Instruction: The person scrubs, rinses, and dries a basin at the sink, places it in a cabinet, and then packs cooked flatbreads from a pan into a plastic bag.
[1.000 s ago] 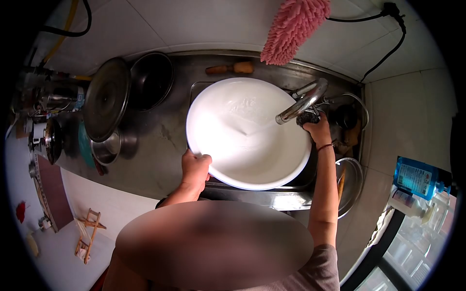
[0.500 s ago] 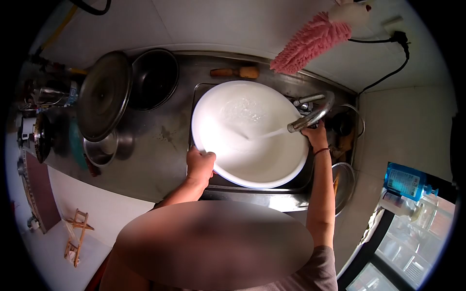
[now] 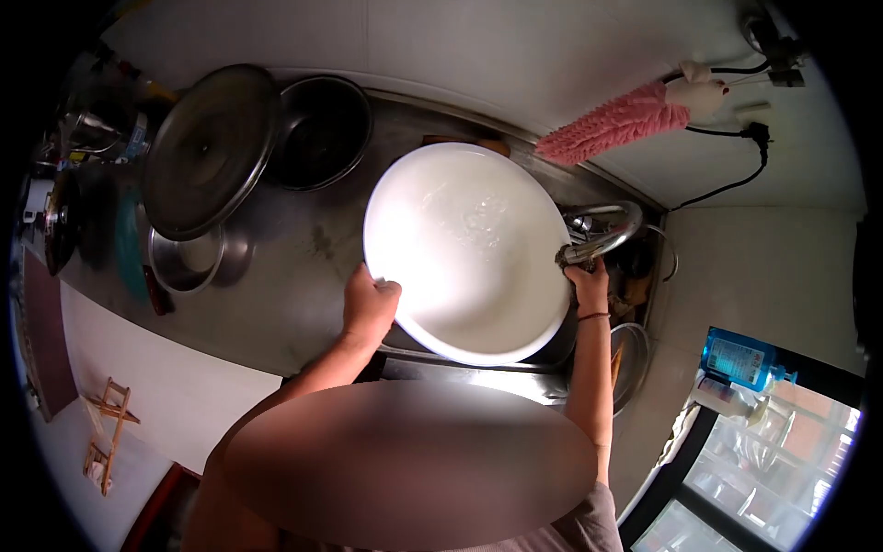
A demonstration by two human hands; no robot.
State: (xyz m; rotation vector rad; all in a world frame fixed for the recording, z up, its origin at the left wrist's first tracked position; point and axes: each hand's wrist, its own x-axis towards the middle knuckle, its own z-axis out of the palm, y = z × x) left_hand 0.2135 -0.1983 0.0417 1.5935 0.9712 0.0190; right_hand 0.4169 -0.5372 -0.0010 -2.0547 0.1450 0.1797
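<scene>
A large white basin (image 3: 469, 267) with water in it rests over the sink, tilted. My left hand (image 3: 371, 304) grips its lower left rim, thumb on top. At the basin's right rim is my right hand (image 3: 589, 281), closed on a dark scrubber (image 3: 565, 258) that shows only in part beside the faucet's end. The curved metal faucet (image 3: 612, 237) reaches over from the right, and no stream is visible from it now.
A dark pan (image 3: 322, 133), a large round lid (image 3: 213, 152) and a metal bowl (image 3: 187, 262) stand on the left counter. A pink duster (image 3: 616, 122) hangs at the wall. A blue bottle (image 3: 738, 359) stands at the right, near a glass lid (image 3: 631, 366).
The basin has shifted leftward relative to the sink and faucet. My right hand with the scrubber has come to the basin's rim by the faucet's end. The water stream is no longer visible.
</scene>
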